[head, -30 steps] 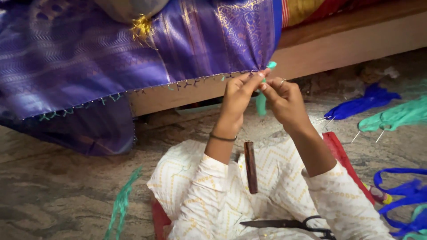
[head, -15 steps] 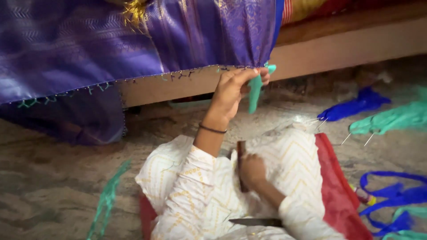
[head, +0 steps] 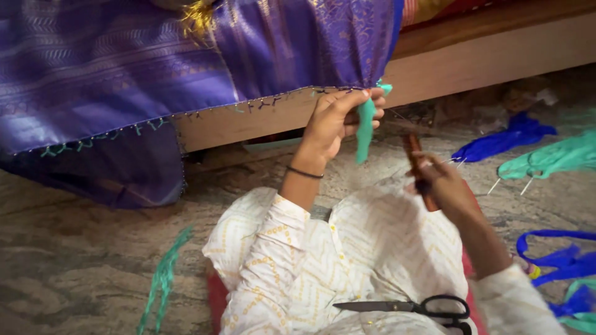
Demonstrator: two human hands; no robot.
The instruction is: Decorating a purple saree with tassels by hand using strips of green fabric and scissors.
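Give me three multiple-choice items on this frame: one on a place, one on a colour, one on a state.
1. Where do the black scissors lie?
A. On the person's lap
B. On the wooden ledge
C. On the floor under the cloth

2. What colour is the thread tassel held at the edge of the purple cloth?
A. Red
B. Teal green
C. White

3. What is the right hand doing?
A. Resting flat and bare on the floor
B. Gripping the scissors
C. Holding a brown comb-like tool in the air

Answers:
1. A, the scissors rest on the white patterned garment over the lap.
2. B, the tassel pinched by the left hand is teal green.
3. C, the fingers close round the brown tool, raised beside the tassel, though motion blur hides its detail.
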